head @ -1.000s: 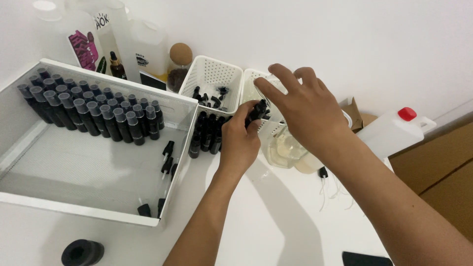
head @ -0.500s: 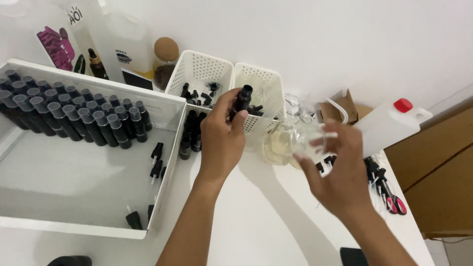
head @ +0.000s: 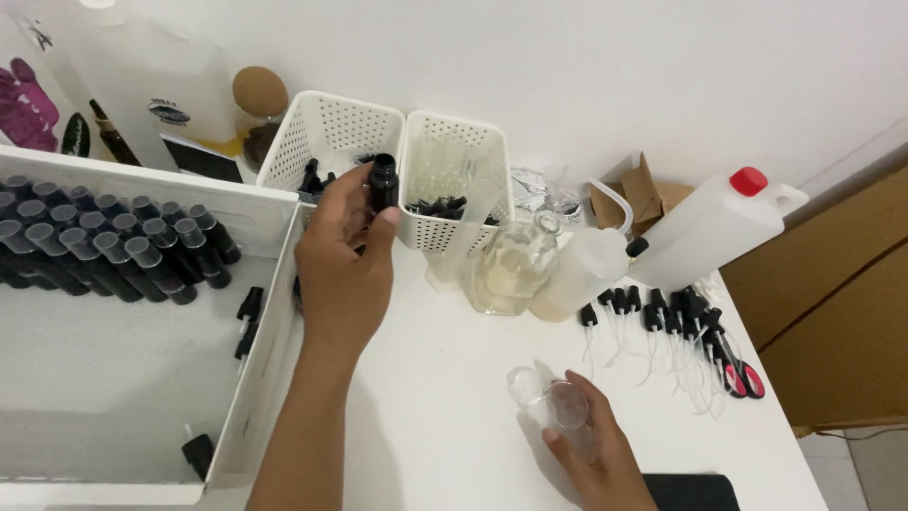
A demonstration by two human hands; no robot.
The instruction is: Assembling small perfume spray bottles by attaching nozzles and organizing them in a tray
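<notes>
My left hand (head: pixel 339 260) holds a small black bottle (head: pixel 382 184) upright, in front of two white perforated baskets (head: pixel 326 137) at the back of the white table. My right hand (head: pixel 594 452) is low near the table's front edge, gripping a small clear plastic cup or cap (head: pixel 558 402). A round glass bottle of pale liquid (head: pixel 509 265) stands between the two hands. To the left is a large white tray (head: pixel 260 378) with rows of capped black bottles (head: pixel 113 246).
Several black pump sprayers with thin tubes (head: pixel 662 317) lie on the right, beside red-handled scissors (head: pixel 738 371). A white jug with a red cap (head: pixel 709 222) lies behind them, with a squeeze bottle (head: pixel 582 270) next to it. A dark flat object (head: pixel 689 492) is at the bottom edge.
My right hand has left the bottle top and dropped down to the front of the table with the clear piece. My left hand stayed by the baskets with the black bottle.
</notes>
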